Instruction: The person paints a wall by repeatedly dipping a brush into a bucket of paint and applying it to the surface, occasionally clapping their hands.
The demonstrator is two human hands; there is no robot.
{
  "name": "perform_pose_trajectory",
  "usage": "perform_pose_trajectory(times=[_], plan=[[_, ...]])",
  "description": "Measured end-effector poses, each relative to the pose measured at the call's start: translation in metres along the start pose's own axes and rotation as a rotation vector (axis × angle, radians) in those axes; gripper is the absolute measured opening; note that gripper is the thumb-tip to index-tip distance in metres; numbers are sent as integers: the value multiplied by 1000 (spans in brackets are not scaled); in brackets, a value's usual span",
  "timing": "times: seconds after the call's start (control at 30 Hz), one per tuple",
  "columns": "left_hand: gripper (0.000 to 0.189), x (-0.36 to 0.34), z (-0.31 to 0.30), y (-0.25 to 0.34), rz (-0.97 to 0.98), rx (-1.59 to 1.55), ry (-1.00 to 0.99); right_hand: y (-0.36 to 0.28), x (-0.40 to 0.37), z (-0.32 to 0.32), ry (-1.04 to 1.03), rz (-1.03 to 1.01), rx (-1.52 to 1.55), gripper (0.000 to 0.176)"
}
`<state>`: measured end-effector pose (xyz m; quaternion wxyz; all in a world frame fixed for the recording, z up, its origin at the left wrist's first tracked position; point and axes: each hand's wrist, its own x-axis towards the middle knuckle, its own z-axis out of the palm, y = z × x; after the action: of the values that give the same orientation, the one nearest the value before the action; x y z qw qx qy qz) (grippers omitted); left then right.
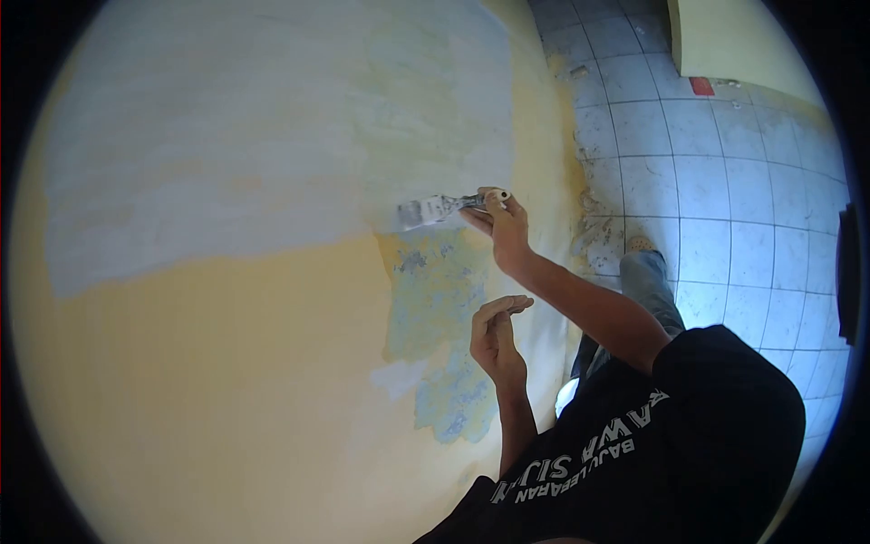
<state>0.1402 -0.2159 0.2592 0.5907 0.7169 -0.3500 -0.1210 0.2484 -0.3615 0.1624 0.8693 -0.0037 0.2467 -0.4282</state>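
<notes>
My right hand (pixel 500 222) grips the handle of a flat paintbrush (pixel 438 208), which is smeared with white. Its wide end rests against or just off the wall (pixel 227 390), at the lower edge of a pale whitish area (pixel 227 127). Lower down, my left hand (pixel 498 335) is held in front of the wall, cupped, its fingers stretched out and bent at the knuckles. Nothing shows in it. Between the two hands and left of them lies a rough patch (pixel 439 299) of bluish-green old paint, with flaked edges against the yellowish coat.
To the right spreads a floor of pale tiles (pixel 716 199), with crumbs and dirt along the wall's foot. My leg (pixel 648 276) in jeans stands there. A light wall corner (pixel 752 45) and a small red piece (pixel 701 86) are at the top right. A dark object (pixel 849 272) is at the right edge.
</notes>
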Motion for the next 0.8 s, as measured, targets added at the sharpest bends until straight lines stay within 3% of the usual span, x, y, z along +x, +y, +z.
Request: perform_pose_trajectory(times=[0.1, 0.3, 0.4, 0.5, 0.6, 0.7, 0.8], plan=[[20, 1, 1, 6, 39, -20, -4, -8, -5, 10, -19, -5, 26, 19], [20, -7, -3, 13, 70, 7, 26, 66, 105, -158, 454, -129, -310, 16], [20, -12, -5, -1, 22, 13, 60, 74, 123, -208, 605, -196, -306, 15], [21, -21, -4, -17, -66, -2, 77, 75, 121, -224, 646, -172, -516, 16], [21, -26, -2, -28, -113, -13, 81, 72, 117, -217, 625, -164, -426, 14], [21, -29, 0, -34, -164, -8, 131, 81, 123, -227, 596, -142, -624, 17], [21, -31, 2, -37, -197, -2, 181, 89, 126, -218, 556, -52, -392, 20]])
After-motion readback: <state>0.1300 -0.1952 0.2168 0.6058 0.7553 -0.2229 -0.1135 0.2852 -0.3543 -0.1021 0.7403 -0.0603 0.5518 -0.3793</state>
